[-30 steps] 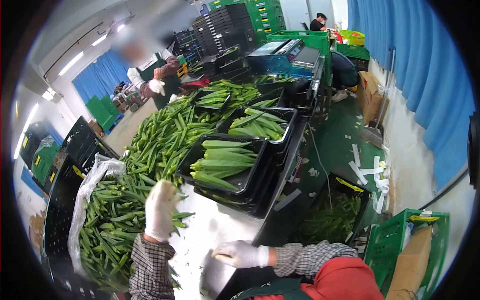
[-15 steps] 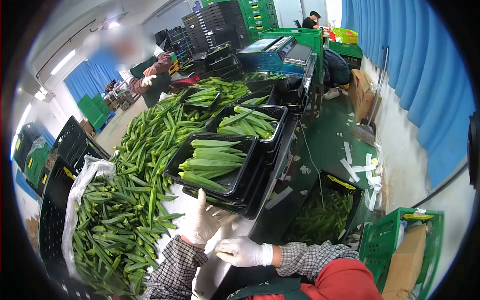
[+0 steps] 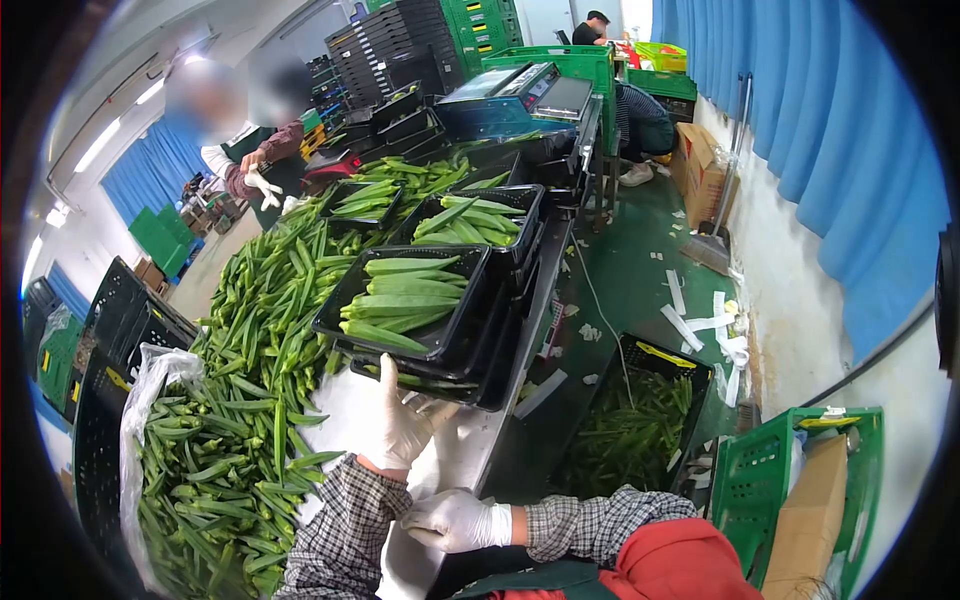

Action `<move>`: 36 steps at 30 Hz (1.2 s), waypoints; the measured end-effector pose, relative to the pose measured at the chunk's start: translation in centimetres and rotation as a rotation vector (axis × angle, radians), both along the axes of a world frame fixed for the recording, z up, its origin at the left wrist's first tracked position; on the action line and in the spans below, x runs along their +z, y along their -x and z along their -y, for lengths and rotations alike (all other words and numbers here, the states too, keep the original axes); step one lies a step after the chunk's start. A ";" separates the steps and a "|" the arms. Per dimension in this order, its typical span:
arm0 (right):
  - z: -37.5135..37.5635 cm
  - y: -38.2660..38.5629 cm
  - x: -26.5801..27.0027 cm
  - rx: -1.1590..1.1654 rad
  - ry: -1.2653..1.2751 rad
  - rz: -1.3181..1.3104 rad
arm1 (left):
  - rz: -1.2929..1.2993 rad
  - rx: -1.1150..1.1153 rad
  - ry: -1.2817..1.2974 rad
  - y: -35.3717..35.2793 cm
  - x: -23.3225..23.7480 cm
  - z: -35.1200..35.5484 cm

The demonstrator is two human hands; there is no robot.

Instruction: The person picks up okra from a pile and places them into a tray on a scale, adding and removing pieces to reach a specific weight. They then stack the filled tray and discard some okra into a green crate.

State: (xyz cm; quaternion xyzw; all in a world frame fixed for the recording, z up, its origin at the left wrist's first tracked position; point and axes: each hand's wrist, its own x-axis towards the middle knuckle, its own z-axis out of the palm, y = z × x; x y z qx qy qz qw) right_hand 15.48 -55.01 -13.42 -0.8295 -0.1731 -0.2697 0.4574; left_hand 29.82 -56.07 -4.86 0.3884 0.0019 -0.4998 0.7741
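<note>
My left hand (image 3: 398, 425), in a white glove, is open with the thumb raised and fingers apart. It is just in front of a stack of black plastic trays. The top tray (image 3: 338, 318) holds several long okra pods (image 3: 412, 292) laid side by side. My right hand (image 3: 460, 522), also gloved, has its fingers curled shut beside the checked cuff (image 3: 355, 495) of my left sleeve; I cannot tell what they grip. Loose okra (image 3: 230, 430) lies heaped to the left of my left hand.
Behind stand another okra-filled tray (image 3: 530, 225) and a blue machine (image 3: 520, 95). A black crate of okra (image 3: 570, 440) and paper scraps lie on the right-hand floor. A green crate (image 3: 740, 480) holds cardboard. Across the table stands a person in white gloves (image 3: 262, 185); others are farther back.
The view has shifted, so the trays sit farther left and higher. My right hand has come closer to my left sleeve cuff. The person across has lowered a gloved hand.
</note>
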 end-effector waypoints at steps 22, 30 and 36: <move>-0.3 0.1 1.0 -0.104 -0.004 -0.019 | 0.554 -0.460 -0.206 0.8 1.8 -0.4; -2.1 8.2 2.6 -0.260 0.051 -0.095 | 2.482 -0.921 0.031 5.2 -4.6 -1.3; -1.0 18.5 4.7 -0.769 0.022 -0.344 | 2.599 -0.940 -0.074 5.9 -5.7 -1.2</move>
